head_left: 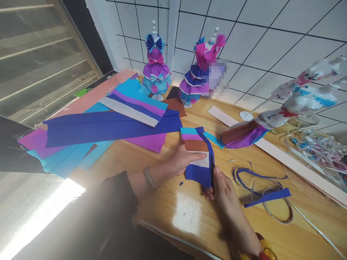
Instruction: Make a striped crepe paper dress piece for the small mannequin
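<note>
My left hand (187, 159) pinches a layered piece of what looks like crepe paper (197, 172), banded in light blue, purple, brown, white and dark blue, its thumb lying across the white band. Along the right edge of that piece, my right hand (222, 184) grips dark scissors (212, 169); the handles are mostly hidden by the fingers. The blades stand upright against the edge, where a narrow dark blue strip (210, 150) curves away from the bands. A small blue scrap (181, 183) lies on the wooden table (159, 216) below my left hand.
Coloured sheets (108, 126) are stacked at left. Two small dress forms, one in tiered blue and pink (156, 72), another in ruffles (192, 79), stand at the back. A tipped form (271, 117) leans at right, near cut strips (267, 198), tape rings (288, 215) and a white board (298, 169).
</note>
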The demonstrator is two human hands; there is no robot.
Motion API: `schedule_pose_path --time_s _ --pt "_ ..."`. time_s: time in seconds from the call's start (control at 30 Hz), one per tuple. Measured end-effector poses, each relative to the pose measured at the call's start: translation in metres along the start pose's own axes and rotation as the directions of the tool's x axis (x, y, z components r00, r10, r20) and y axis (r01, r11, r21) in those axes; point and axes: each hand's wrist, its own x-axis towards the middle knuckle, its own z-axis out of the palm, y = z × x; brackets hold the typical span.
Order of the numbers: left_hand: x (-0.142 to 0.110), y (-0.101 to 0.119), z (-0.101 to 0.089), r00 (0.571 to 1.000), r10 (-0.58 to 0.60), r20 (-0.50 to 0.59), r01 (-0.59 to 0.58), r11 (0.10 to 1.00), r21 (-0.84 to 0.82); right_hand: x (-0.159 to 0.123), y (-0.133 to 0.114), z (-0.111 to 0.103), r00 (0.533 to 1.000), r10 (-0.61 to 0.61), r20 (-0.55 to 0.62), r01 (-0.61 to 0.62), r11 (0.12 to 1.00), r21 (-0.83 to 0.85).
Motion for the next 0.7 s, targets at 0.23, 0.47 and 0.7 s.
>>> schedule_pose_path --time_s 0.23,0.47,0.7 --pt "-0.005 -0.0078 0.0042 0.999 -0.015 -0.05 0.017 1.0 0.022 -0.0003 -0.003 -0.001 0.999 0.032 -0.019 -0.032 0.999 -0.03" --pt "-0.005 -0.0095 0.0029 0.998 0.033 -0.057 -0.03 0.998 0.049 -0.0011 -0.0028 -0.0011 0.999 0.028 -0.017 -0.029 0.999 -0.028" --pt "-0.0052 -0.0107 0.0029 0.998 0.047 -0.043 -0.045 0.998 0.043 -0.0005 -0.0034 -0.0016 0.998 0.052 -0.041 -0.054 0.997 -0.061"
